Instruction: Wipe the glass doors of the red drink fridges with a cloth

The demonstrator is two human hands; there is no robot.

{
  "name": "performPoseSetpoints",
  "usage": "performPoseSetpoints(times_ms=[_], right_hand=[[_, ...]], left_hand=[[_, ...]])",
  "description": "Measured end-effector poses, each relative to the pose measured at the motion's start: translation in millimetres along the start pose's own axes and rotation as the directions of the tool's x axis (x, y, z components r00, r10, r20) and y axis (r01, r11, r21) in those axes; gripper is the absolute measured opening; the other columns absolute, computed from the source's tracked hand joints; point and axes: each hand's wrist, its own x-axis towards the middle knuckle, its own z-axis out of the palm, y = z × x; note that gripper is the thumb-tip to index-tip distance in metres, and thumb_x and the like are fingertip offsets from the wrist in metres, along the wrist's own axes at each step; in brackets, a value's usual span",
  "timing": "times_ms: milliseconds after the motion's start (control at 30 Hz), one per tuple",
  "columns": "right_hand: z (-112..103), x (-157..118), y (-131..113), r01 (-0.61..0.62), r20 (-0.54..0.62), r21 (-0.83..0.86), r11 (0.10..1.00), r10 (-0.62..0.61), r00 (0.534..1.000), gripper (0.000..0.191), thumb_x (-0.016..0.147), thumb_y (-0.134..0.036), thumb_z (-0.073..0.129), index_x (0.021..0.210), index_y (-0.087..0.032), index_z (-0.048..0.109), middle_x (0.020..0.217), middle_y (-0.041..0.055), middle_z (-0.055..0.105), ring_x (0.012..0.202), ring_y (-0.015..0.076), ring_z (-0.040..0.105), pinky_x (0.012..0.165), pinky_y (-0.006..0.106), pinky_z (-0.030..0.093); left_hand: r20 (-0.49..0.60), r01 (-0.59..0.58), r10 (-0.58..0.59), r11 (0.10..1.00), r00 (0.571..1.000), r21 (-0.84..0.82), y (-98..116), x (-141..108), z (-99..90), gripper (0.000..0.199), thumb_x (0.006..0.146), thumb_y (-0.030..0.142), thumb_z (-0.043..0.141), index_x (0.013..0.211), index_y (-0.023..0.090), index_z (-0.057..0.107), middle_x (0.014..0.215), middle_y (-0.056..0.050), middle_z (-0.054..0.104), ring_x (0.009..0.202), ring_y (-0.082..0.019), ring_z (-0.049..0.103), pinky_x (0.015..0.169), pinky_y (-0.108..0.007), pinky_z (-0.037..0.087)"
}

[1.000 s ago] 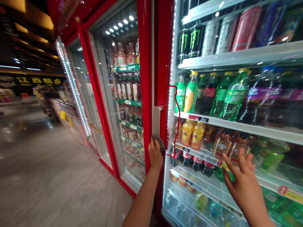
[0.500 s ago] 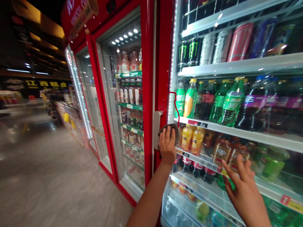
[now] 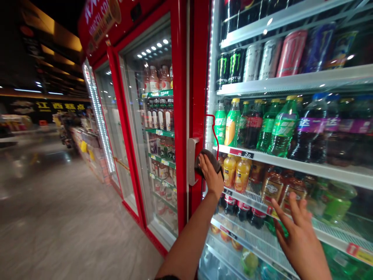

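At the left edge of a tall red-framed glass cooler door (image 3: pixel 199 77), just inside its upright silver-grey handle (image 3: pixel 191 161), we see a bare left hand (image 3: pixel 210 173), extended fingers laid over a bunched dark grey cloth (image 3: pixel 214 158), grasping it against the inner border. By our judgement the wiping is under way there; we cannot tell how much of the door is done, and the right-hand stretch of glass lies well apart from the cloth. That cloth looks soft and matte, rumpled above the fingers and darker past the hand's right side, its underside hidden from us. Farther right, we find the right hand (image 3: pixel 303 229), fingers spread and holding nothing, before clear plastic bottles of brown drink (image 3: pixel 273 188) at a white shelf's (image 3: pixel 247 197) front edge; whether its fingertips touch the glass, we cannot tell.
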Motion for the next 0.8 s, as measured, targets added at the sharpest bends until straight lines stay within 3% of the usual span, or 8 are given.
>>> performPoseSetpoints(times_ms=[133, 233, 300, 400, 500, 567, 633, 800], right_hand=[[0.5, -0.5, 0.7, -0.017, 0.013, 0.010, 1.000, 0.017, 1.000, 0.061, 0.097, -0.018, 0.050, 0.155, -0.028, 0.039, 0.170, 0.0110, 0.004, 0.150, 0.0478, 0.013, 0.107, 0.074, 0.039], [-0.8, -0.4, 1.4, -0.033, 0.032, 0.018, 0.999, 0.032, 0.999, 0.059, 0.097, -0.018, 0.050, 0.154, -0.029, 0.040, 0.170, 0.0094, 0.003, 0.151, 0.0470, 0.012, 0.108, 0.073, 0.039], [-1.9, -0.2, 1.7, -0.036, 0.042, 0.018, 0.999, 0.035, 0.998, 0.060, 0.096, -0.018, 0.050, 0.154, -0.030, 0.041, 0.170, 0.0082, 0.003, 0.151, 0.0464, 0.011, 0.109, 0.073, 0.038], [-2.6, 0.1, 1.5, -0.032, 0.041, 0.010, 0.999, 0.031, 0.999, 0.061, 0.096, -0.017, 0.051, 0.155, -0.030, 0.039, 0.170, 0.0079, 0.002, 0.151, 0.0460, 0.011, 0.110, 0.072, 0.037], [-2.8, 0.7, 1.1, -0.017, 0.025, -0.005, 1.000, 0.017, 1.000, 0.065, 0.096, -0.016, 0.051, 0.157, -0.031, 0.034, 0.170, 0.0091, 0.002, 0.151, 0.0460, 0.011, 0.109, 0.073, 0.038], [-3.3, 1.1, 1.1, -0.005, 0.022, -0.015, 1.000, 0.005, 1.000, 0.068, 0.096, -0.015, 0.051, 0.159, -0.032, 0.029, 0.170, 0.0098, 0.003, 0.151, 0.0460, 0.012, 0.108, 0.072, 0.040], [-4.0, 1.4, 1.0, 0.002, 0.028, -0.021, 1.000, -0.001, 1.000, 0.072, 0.096, -0.014, 0.051, 0.160, -0.034, 0.024, 0.170, 0.0096, 0.004, 0.151, 0.0457, 0.013, 0.108, 0.071, 0.041], [-4.8, 1.4, -0.4, -0.029, 0.035, -0.025, 0.999, 0.030, 0.999, 0.075, 0.095, -0.012, 0.052, 0.159, -0.037, 0.023, 0.170, 0.0073, 0.005, 0.150, 0.0453, 0.016, 0.109, 0.070, 0.041]], left_hand=[[-0.053, -0.041, 0.043, 0.998, 0.998, 0.041, 21.2, 45.9, -1.7, 0.088, 0.091, 0.014, 0.056, 0.161, 0.019, 0.003, 0.168, -0.020, 0.011, 0.157, -0.030, 0.005, 0.126, -0.057, 0.015], [-0.071, -0.011, 0.016, 0.998, 0.997, 0.060, 18.3, 36.4, -0.2, 0.083, 0.093, 0.018, 0.057, 0.161, 0.019, 0.010, 0.168, -0.019, 0.015, 0.156, -0.031, 0.008, 0.126, -0.056, 0.017], [-0.072, 0.037, -0.033, 0.998, 0.997, 0.052, 5.6, 6.8, 1.5, 0.081, 0.093, 0.018, 0.056, 0.161, 0.019, 0.013, 0.167, -0.020, 0.017, 0.156, -0.031, 0.011, 0.125, -0.056, 0.018], [-0.044, 0.101, -0.099, 0.994, 0.994, 0.047, -25.5, -62.0, 2.8, 0.082, 0.090, 0.012, 0.057, 0.160, 0.018, 0.015, 0.167, -0.020, 0.018, 0.155, -0.033, 0.016, 0.124, -0.055, 0.025], [-0.024, 0.092, -0.091, 0.995, 0.996, 0.050, -56.7, -127.8, 2.4, 0.082, 0.091, 0.009, 0.052, 0.161, 0.023, 0.013, 0.168, -0.016, 0.019, 0.153, -0.033, 0.022, 0.123, -0.055, 0.030], [-0.035, 0.102, -0.101, 0.994, 0.994, 0.042, -67.1, -148.8, 3.3, 0.081, 0.093, 0.008, 0.048, 0.162, 0.026, 0.009, 0.169, -0.015, 0.016, 0.153, -0.033, 0.023, 0.121, -0.055, 0.033], [-0.055, 0.108, -0.106, 0.994, 0.993, 0.030, -65.3, -143.8, 6.2, 0.082, 0.093, 0.007, 0.046, 0.161, 0.028, 0.006, 0.169, -0.012, 0.013, 0.153, -0.030, 0.020, 0.122, -0.055, 0.031], [0.033, -0.010, 0.011, 1.000, 0.999, -0.002, -28.9, -73.0, 11.2, 0.083, 0.088, 0.004, 0.053, 0.160, 0.023, 0.018, 0.168, -0.015, 0.021, 0.155, -0.028, 0.017, 0.125, -0.053, 0.023]])
